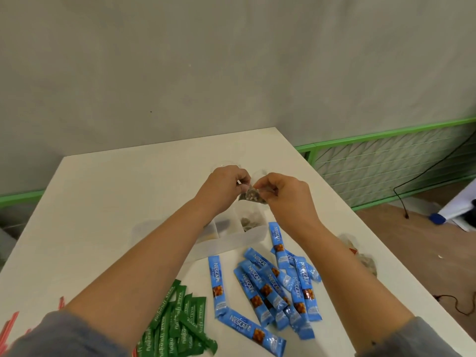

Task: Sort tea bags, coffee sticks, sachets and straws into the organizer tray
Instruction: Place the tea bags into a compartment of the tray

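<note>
Red-and-white striped straws (10, 328) lying at table's 8 o'clock edge. Green paper stevia sachets (177, 323) piled at 7 o'clock. Left hand (222, 188) and right hand (286, 199) both pinching one clear-wrapped tea bag (252, 195), holding it above the translucent plastic organizer tray (231, 240) at table centre. Blue Nescafé coffee sticks (273, 287) sitting scattered at 5 o'clock. More tea bags (365, 261) lying at 3 o'clock, on the white table (116, 202).

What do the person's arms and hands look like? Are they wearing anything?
Two bare hands, left and right, no gloves, rings or watch showing. The forearms are bare too. Grey sleeves are pushed up near the elbows on both arms.
</note>
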